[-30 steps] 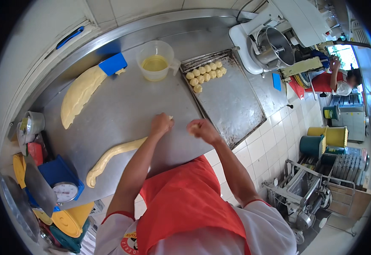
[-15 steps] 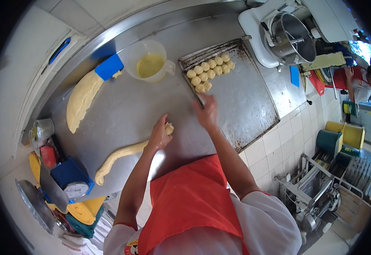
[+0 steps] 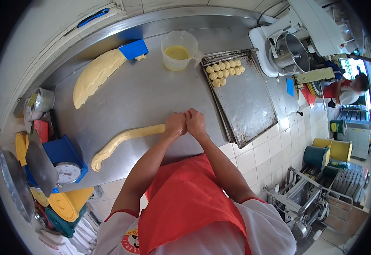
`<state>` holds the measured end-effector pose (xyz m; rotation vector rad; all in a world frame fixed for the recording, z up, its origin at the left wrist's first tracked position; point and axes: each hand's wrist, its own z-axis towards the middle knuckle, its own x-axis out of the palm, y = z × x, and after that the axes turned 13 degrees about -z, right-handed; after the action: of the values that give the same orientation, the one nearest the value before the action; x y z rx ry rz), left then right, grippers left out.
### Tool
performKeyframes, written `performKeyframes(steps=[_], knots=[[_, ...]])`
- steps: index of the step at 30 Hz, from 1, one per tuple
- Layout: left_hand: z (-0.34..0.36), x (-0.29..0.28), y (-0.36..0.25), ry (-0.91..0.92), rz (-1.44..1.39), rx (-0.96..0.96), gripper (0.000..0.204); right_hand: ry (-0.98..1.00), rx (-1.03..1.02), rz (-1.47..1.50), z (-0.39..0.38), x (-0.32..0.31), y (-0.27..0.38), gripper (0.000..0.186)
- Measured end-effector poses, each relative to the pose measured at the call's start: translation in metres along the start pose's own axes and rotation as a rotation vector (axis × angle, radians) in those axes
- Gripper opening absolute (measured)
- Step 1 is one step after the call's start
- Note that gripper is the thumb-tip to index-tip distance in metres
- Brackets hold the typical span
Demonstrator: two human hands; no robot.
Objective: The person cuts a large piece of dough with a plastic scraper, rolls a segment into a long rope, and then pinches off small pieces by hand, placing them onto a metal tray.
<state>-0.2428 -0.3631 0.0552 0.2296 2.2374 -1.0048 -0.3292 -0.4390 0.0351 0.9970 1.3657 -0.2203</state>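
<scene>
A long rope of yellow dough point(image 3: 126, 137) curves across the steel table, its right end inside my left hand point(image 3: 175, 124), which is closed around it. My right hand point(image 3: 195, 123) is closed too and pressed against the left at the dough's tip; whatever lies between its fingers is hidden. Beyond, to the right, several small dough balls point(image 3: 222, 71) sit in rows at the far left corner of a worn metal baking tray point(image 3: 249, 110). A large slab of dough point(image 3: 98, 76) rests at the far left, with a blue scraper point(image 3: 133, 49) against its upper end.
A clear jug point(image 3: 179, 51) with yellow liquid stands between slab and tray. At the back right is a stand mixer point(image 3: 289, 53). A blue dial scale point(image 3: 68, 163) sits at the table's left edge. Another person point(image 3: 342, 91) stands at far right.
My right hand has come back from beside the tray to meet my left. My left hand has closed over the dough rope's end. The whole view has shifted slightly.
</scene>
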Motion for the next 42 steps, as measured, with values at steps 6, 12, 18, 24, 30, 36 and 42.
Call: performKeyframes(steps=[6, 12, 18, 24, 30, 36, 42], knots=[[0.042, 0.001, 0.049, 0.133, -0.018, -0.137, 0.022, 0.687, -0.015, 0.565, 0.005, -0.061, -0.041, 0.026], [0.032, -0.020, 0.025, 0.135, -0.027, -0.127, 0.035, -0.301, 0.354, 0.568, 0.101, -0.044, -0.158, 0.022], [0.017, -0.020, 0.028, 0.056, -0.289, -0.060, 0.062, -0.345, 0.382, 0.117, 0.152, -0.067, -0.139, 0.031], [-0.001, -0.026, 0.025, 0.007, -0.356, 0.041, 0.091, 0.017, 0.016, 0.316, 0.048, -0.026, -0.056, 0.037], [-0.015, -0.027, 0.047, 0.068, -0.470, 0.135, 0.048, 0.329, 0.044, 0.536, 0.009, -0.006, 0.014, 0.029], [-0.007, -0.009, 0.030, 0.033, 0.024, -0.075, 0.027, 0.051, -0.010, 0.081, -0.002, 0.007, 0.035, 0.025], [0.006, -0.018, 0.051, 0.112, -0.048, -0.076, 0.027, 0.759, -0.162, 0.438, -0.002, -0.055, -0.005, 0.022]])
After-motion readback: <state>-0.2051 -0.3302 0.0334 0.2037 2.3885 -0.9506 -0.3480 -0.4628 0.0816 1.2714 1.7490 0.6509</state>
